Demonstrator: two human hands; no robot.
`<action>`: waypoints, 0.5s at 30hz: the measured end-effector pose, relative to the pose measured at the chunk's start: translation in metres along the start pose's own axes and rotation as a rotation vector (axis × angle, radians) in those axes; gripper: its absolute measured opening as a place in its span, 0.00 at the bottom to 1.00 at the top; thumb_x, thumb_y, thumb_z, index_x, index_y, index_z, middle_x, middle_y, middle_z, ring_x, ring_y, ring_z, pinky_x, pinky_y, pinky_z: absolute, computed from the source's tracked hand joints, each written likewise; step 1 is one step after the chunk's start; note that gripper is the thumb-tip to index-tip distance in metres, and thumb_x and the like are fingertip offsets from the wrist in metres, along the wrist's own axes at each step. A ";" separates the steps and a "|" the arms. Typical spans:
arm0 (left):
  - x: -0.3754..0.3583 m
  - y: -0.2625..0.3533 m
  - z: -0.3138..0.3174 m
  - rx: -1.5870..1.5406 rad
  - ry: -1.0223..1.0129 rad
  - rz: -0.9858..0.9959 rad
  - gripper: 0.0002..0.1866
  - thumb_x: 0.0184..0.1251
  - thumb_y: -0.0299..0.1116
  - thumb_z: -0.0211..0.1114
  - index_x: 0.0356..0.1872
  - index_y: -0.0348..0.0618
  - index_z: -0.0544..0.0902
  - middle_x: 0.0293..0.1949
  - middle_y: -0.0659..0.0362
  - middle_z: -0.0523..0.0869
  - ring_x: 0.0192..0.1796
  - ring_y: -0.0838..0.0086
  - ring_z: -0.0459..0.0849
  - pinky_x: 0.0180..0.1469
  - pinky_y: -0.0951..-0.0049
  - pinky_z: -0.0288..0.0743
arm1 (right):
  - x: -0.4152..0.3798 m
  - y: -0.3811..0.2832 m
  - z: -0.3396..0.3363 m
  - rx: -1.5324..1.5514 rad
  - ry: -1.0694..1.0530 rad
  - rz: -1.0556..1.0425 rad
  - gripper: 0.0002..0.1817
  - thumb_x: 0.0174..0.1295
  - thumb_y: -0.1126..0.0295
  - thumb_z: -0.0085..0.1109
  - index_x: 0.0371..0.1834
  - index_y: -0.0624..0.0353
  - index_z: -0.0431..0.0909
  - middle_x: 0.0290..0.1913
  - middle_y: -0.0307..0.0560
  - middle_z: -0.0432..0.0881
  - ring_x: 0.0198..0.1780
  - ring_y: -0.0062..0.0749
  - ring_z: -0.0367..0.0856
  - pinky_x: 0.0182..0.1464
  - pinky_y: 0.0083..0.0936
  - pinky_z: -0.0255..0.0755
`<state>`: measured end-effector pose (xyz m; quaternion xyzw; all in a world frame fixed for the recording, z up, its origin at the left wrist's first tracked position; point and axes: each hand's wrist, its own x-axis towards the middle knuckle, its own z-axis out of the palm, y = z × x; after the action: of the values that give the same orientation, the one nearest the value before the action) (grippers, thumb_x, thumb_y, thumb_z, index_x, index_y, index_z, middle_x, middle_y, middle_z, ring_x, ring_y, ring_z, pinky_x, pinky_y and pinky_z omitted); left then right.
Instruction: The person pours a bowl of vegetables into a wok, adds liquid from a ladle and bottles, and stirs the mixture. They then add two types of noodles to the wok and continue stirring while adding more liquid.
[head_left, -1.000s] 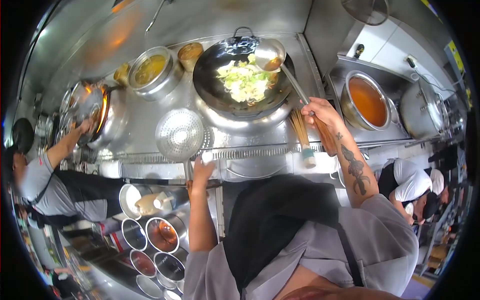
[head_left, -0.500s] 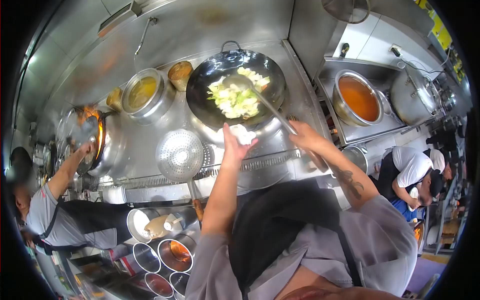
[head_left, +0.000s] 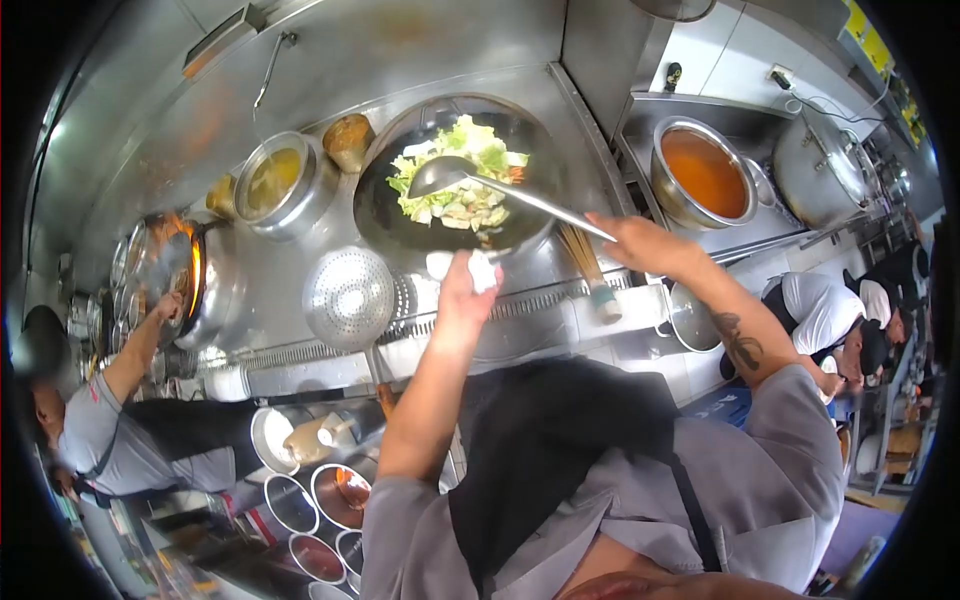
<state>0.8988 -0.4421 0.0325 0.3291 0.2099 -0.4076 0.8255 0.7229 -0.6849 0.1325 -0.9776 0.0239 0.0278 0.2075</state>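
Note:
My left hand is closed on a folded white cloth, right at the near rim of a large dark wok. Chopped leafy green and white vegetables with orange bits are heaped inside, and the wok's edge is smeared by motion. In my right hand is the handle of a long metal ladle, whose bowl sits over the vegetables. A bamboo wok brush lies below my right hand. Left of my left hand rests a round perforated skimmer with a wooden handle.
A metal pot of yellow liquid stands left of the wok, and a pot of orange broth to the right. A co-worker handles a pan over flames at left. Several seasoning containers stand below; other people are at right.
The wok has shifted and blurred, and the vegetables are heaped higher. My right hand and the ladle have moved, the bowl now farther left. The bamboo brush is more exposed.

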 end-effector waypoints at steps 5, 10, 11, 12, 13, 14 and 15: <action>-0.013 -0.010 0.005 0.330 -0.133 0.230 0.05 0.70 0.34 0.54 0.39 0.46 0.75 0.32 0.59 0.78 0.34 0.69 0.78 0.34 0.64 0.76 | -0.029 -0.024 -0.074 0.054 -0.237 -0.068 0.30 0.61 0.72 0.54 0.69 0.63 0.63 0.42 0.67 0.82 0.40 0.52 0.83 0.46 0.40 0.75; 0.007 -0.019 -0.003 -0.003 -0.091 0.008 0.06 0.70 0.35 0.54 0.41 0.45 0.76 0.31 0.59 0.80 0.32 0.67 0.77 0.31 0.66 0.76 | -0.016 0.028 -0.041 0.049 -0.328 -0.060 0.27 0.62 0.72 0.52 0.66 0.62 0.64 0.34 0.64 0.81 0.38 0.53 0.83 0.42 0.44 0.75; 0.018 -0.020 -0.008 0.029 -0.082 0.026 0.08 0.71 0.38 0.55 0.42 0.47 0.77 0.31 0.60 0.82 0.31 0.67 0.79 0.30 0.66 0.77 | -0.008 0.008 -0.045 0.018 -0.314 0.046 0.25 0.62 0.73 0.50 0.64 0.63 0.65 0.33 0.64 0.81 0.38 0.54 0.83 0.42 0.45 0.75; 0.024 -0.038 -0.025 0.041 -0.090 0.018 0.08 0.71 0.38 0.55 0.42 0.47 0.77 0.31 0.60 0.82 0.31 0.67 0.79 0.30 0.66 0.77 | -0.005 -0.008 -0.050 -0.015 -0.296 0.156 0.23 0.62 0.74 0.49 0.62 0.64 0.66 0.33 0.64 0.81 0.37 0.55 0.83 0.41 0.46 0.75; 0.028 -0.058 -0.049 0.026 -0.060 0.006 0.09 0.72 0.40 0.56 0.41 0.48 0.77 0.31 0.60 0.83 0.32 0.68 0.80 0.30 0.66 0.78 | 0.000 0.013 -0.028 -0.077 -0.191 0.089 0.22 0.62 0.75 0.47 0.61 0.65 0.67 0.33 0.64 0.81 0.37 0.56 0.82 0.41 0.47 0.75; 0.022 -0.074 -0.066 0.009 -0.029 -0.004 0.09 0.72 0.42 0.56 0.41 0.49 0.78 0.31 0.60 0.83 0.33 0.69 0.81 0.30 0.65 0.78 | 0.008 0.030 -0.007 -0.142 -0.086 0.021 0.21 0.62 0.76 0.46 0.59 0.66 0.67 0.33 0.64 0.81 0.37 0.57 0.82 0.41 0.47 0.75; -0.003 -0.094 -0.080 0.035 -0.067 0.009 0.10 0.73 0.42 0.54 0.42 0.48 0.78 0.33 0.61 0.84 0.34 0.69 0.82 0.30 0.68 0.78 | 0.005 0.025 -0.009 -0.153 -0.033 0.001 0.19 0.62 0.76 0.46 0.57 0.68 0.67 0.33 0.65 0.81 0.37 0.58 0.81 0.41 0.48 0.75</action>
<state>0.8146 -0.4261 -0.0565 0.3306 0.1737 -0.4184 0.8279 0.7265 -0.7118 0.1302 -0.9899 0.0187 0.0460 0.1325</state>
